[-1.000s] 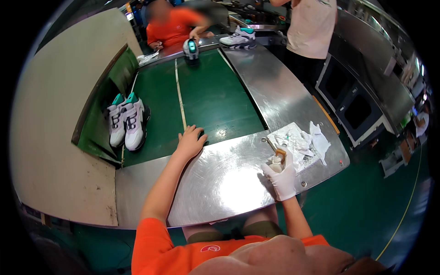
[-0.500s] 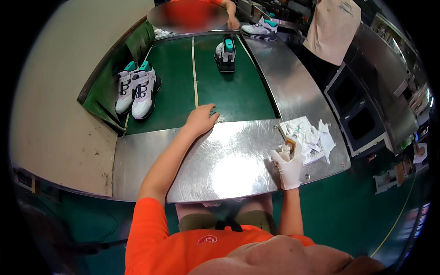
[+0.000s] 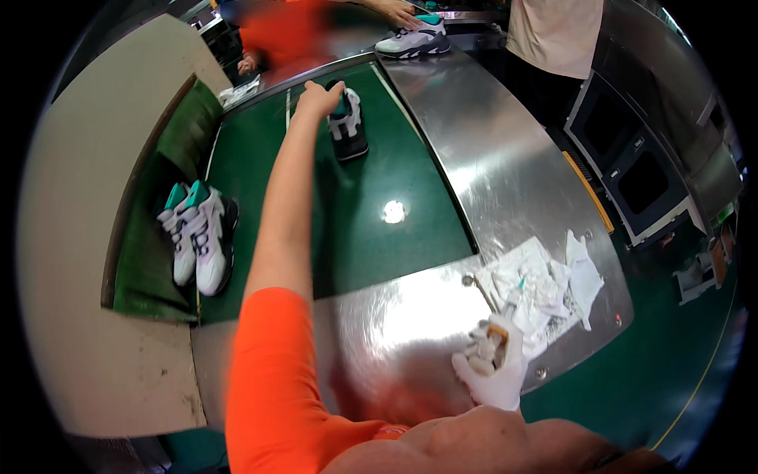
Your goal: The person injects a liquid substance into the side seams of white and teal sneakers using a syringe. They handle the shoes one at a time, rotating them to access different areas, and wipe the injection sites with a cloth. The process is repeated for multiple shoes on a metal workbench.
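**Left hand [image 3: 318, 103] at the collar of the centre shoe [image 3: 350, 134]; gloved right hand [image 3: 497, 375] holding a pale wad [image 3: 483, 351]**

Work surface: green belt [image 3: 379, 170], bordered on the near and right sides by a metal table [image 3: 489, 150]; the belt carries the centre shoe toward its far end, heel facing the wearer, and a pair of shoes [image 3: 209, 245] side by side at the left, next to a green flap [image 3: 150, 229]. Shoe openings: turquoise lining shows in both shoes of the pair. Near right corner of the table: a heap of white sheets [image 3: 533, 276], crumpled and partly grey-marked; a slim item [image 3: 513, 299] with a teal tip lies on them, its lower end close to the right hand.

Left arm: extended forward across the belt, elbow nearly straight, orange sleeve [image 3: 272, 355] at the lower left; hand bare, back upward, fingers at the left side of the collar; whether they grip the shoe or only touch it cannot be told. Right arm: held close to the body; thumb and fingers curl around the wad and an amber-coloured piece [image 3: 497, 333].

Far edge: a co-worker's hand [image 3: 399, 12] rests on another shoe [image 3: 414, 41], which stands on the metal table.
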Motion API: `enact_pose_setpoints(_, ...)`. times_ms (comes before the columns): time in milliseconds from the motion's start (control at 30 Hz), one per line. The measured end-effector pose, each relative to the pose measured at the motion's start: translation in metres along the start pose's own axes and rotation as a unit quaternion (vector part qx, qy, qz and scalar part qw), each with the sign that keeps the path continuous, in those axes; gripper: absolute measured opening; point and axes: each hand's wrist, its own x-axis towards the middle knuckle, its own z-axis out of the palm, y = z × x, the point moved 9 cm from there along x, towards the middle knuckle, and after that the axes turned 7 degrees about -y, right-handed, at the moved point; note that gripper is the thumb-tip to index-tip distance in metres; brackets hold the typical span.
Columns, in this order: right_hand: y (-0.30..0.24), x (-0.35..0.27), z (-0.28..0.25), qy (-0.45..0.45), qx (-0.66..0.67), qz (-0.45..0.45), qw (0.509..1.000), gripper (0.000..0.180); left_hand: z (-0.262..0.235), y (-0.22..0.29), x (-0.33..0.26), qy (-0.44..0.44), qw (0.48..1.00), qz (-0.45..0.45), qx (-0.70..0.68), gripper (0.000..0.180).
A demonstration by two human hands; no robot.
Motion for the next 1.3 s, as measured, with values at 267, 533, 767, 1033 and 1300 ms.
enact_pose_setpoints(267,0.006,-0.003,-0.006,0.028,-0.015,-0.015,0.999,0.064,0.050,0.022,0.003,-0.065,0.993,-0.096,0.033,0.088)
enact_pose_setpoints(533,-0.005,0.013,0.005,0.001,-0.063,-0.086,0.994,0.062,-0.003,0.071,-0.198,0.029,0.957,0.271,0.100,0.051)
enact_pose_setpoints(767,0.001,0.017,0.006,-0.038,0.036,-0.055,0.997,0.057,-0.098,0.066,-0.444,0.048,0.830,0.528,0.174,0.045)
enact_pose_setpoints(1033,-0.036,-0.009,-0.002,-0.133,0.021,-0.058,0.989,0.048,-0.119,0.018,-0.600,-0.069,0.844,0.499,0.185,0.031)
enact_pose_setpoints(1300,-0.071,-0.033,0.013,-0.268,-0.027,0.040,0.962,0.047,-0.107,0.011,-0.610,-0.096,0.840,0.513,0.145,0.034)
